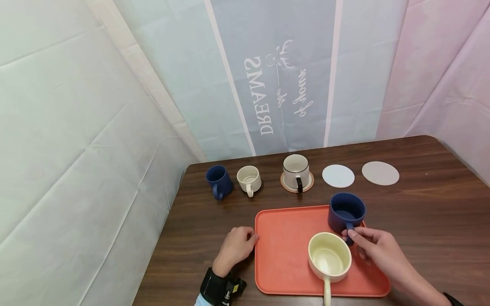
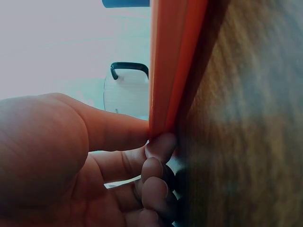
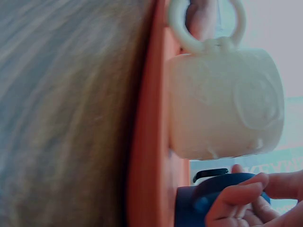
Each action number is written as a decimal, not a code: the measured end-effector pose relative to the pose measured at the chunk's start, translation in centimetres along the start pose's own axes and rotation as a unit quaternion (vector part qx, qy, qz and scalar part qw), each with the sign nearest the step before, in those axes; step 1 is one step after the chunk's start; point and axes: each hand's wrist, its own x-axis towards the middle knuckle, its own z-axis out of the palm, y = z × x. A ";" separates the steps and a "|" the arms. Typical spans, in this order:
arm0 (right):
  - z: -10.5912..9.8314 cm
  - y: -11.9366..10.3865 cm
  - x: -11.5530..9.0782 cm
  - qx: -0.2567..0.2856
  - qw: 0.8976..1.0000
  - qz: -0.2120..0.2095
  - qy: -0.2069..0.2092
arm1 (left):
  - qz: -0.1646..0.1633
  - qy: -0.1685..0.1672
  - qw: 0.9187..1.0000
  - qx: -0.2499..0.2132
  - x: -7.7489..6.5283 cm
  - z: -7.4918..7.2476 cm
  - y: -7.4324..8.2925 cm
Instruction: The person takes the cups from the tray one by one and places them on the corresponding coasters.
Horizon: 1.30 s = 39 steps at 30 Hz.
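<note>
An orange-red tray [image 1: 285,250] lies on the table in front of me. At its left edge my left hand [image 1: 238,245] pinches the rim between thumb and forefinger, the other fingers curled below, as the left wrist view shows. My right hand [image 1: 377,248] grips the handle of a dark blue mug [image 1: 340,216] at the tray's far right corner; the mug is upright. In front of it, a pale yellow mug [image 1: 317,265] stands on the tray, its ring handle [image 3: 240,21] toward me. In the right wrist view, the right-hand fingers [image 3: 246,191] wrap the blue handle.
Along the back stand a smaller dark blue mug [image 1: 226,182], a cream cup [image 1: 245,182] and a white mug [image 1: 292,176] with black handle on a round coaster [image 1: 311,183]. Two flat pale discs, a white one [image 1: 338,176] and a beige one [image 1: 380,173], lie to their right. Cloth hangs behind.
</note>
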 end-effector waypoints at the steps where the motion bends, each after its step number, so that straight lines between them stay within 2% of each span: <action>1: 0.1 0.1 0.0 0.000 1.000 -0.008 0.007 | 0.000 0.000 1.000 0.000 0.0 0.0 0.0; 10: 0.7 0.7 -0.1 0.039 0.998 -0.027 0.035 | -0.006 -0.001 1.000 -0.007 -0.2 0.0 0.2; 15: 1.1 1.0 -0.3 0.067 0.994 -0.063 0.055 | -0.004 -0.002 1.000 -0.008 -0.3 0.1 0.2; 22: 1.3 1.3 -0.2 0.125 0.985 -0.107 0.052 | -0.010 -0.007 1.000 -0.005 -0.1 0.3 0.0; 26: 1.2 0.7 0.0 0.125 0.983 -0.125 0.049 | -0.011 -0.004 1.000 -0.009 0.0 0.1 0.0; 39: 1.1 0.0 0.7 0.089 0.984 -0.142 0.059 | -0.014 -0.006 1.000 -0.004 0.1 0.0 0.2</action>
